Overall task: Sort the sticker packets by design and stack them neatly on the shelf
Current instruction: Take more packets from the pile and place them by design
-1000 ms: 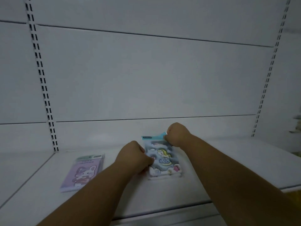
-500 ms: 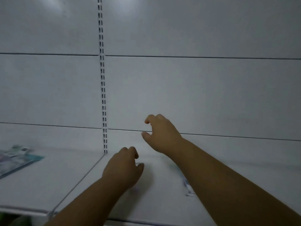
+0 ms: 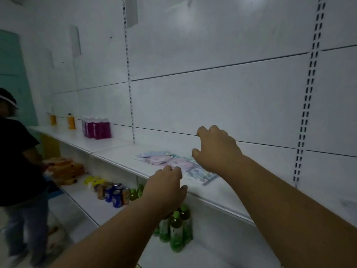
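Several sticker packets [image 3: 173, 163] lie spread and overlapping on the white shelf [image 3: 222, 194], pastel pink and blue designs showing. My right hand [image 3: 216, 149] hovers just above their right end, fingers curled and apart, holding nothing. My left hand [image 3: 166, 188] is lower, at the shelf's front edge by the packets' near side, fingers loosely bent and empty. Part of the packet pile is hidden behind my right hand.
A person in a black shirt [image 3: 17, 161] stands at the left. Purple bottles [image 3: 96, 128] and orange bottles [image 3: 71, 120] stand further left on the same shelf. Below are green bottles [image 3: 177, 229], cans [image 3: 114, 194] and orange packages [image 3: 65, 169].
My view has swung left, away from the two sorted packets. Both hands let go of the blue packet and now reach toward the loose pile of packets.
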The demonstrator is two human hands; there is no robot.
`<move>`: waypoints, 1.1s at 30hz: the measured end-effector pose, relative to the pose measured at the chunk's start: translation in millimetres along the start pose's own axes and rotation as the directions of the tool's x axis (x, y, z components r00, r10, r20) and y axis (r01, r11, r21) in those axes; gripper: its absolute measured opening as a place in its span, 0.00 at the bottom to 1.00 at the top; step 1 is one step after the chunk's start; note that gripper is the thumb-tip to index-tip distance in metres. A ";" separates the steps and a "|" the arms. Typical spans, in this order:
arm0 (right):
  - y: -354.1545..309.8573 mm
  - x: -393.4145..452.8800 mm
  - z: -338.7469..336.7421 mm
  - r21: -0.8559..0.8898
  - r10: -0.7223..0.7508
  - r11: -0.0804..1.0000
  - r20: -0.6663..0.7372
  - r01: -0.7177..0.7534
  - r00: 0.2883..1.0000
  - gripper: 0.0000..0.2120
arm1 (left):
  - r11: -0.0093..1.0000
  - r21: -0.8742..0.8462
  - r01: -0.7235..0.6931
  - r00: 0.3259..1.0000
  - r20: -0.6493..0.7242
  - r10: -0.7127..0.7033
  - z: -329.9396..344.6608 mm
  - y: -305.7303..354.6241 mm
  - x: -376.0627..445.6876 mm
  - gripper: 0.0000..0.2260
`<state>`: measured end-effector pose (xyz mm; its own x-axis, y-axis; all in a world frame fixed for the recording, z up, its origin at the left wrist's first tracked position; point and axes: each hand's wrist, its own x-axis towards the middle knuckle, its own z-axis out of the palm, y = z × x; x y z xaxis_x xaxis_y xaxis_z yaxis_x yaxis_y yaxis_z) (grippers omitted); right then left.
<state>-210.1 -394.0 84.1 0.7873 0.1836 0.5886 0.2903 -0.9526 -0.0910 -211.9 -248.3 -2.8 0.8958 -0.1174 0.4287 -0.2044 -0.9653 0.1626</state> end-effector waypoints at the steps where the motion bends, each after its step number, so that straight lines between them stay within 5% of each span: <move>1: -12.7 9.9 9.8 0.016 0.016 1.000 0.012 -0.017 1.000 0.22 | 1.000 -0.018 0.011 1.000 0.010 -0.011 0.5 -18.9 5.2 0.16; 20: -49.7 217.3 170.8 -0.044 0.066 0.997 0.147 -0.060 0.987 0.22 | 0.998 -0.006 0.061 0.996 0.063 -0.061 88.2 -206.4 246.1 0.12; 26: -64.2 236.8 199.3 -0.114 0.174 0.981 0.142 -0.159 0.974 0.23 | 0.998 0.060 -0.023 0.949 0.314 0.003 114.6 -233.6 299.2 0.19; 33: -89.7 237.4 223.1 -0.167 0.376 0.920 0.124 -0.355 0.918 0.23 | 0.988 0.051 -0.144 0.921 0.374 0.115 112.4 -252.8 326.4 0.30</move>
<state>72.1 -210.8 52.8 0.8997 -0.1598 0.4061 -0.1031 -0.9820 -0.1580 176.5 -68.9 -3.9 0.9486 -0.3058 0.0813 -0.3105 -0.9490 0.0538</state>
